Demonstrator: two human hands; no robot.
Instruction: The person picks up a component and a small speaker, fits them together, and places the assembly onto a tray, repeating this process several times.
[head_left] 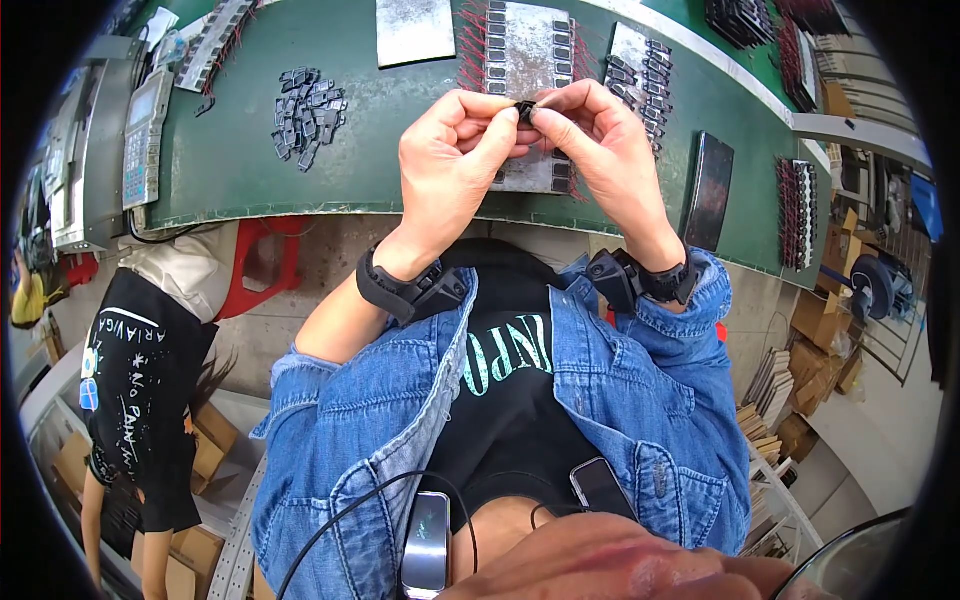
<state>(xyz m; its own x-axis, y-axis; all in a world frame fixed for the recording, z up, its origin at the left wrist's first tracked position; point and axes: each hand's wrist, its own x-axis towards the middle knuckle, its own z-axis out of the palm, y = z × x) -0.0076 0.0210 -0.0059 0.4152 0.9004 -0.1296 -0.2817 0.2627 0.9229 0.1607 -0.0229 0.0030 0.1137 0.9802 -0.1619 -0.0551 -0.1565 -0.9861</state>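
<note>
Workbench (300, 170) with its green top is filling the upper view, and I am looking down on metal trays (527, 50) along its far edge, several already lined with small dark parts and red wires. Nearer the left edge a loose pile of dark parts (308, 115) is waiting, so I am judging plenty is left. Above the near edge, my left hand (450, 165) and right hand (600, 150) are meeting, fingertips of both pinching one small black part (525, 108). Fingers are hiding most of it, so I cannot make out its shape.
</note>
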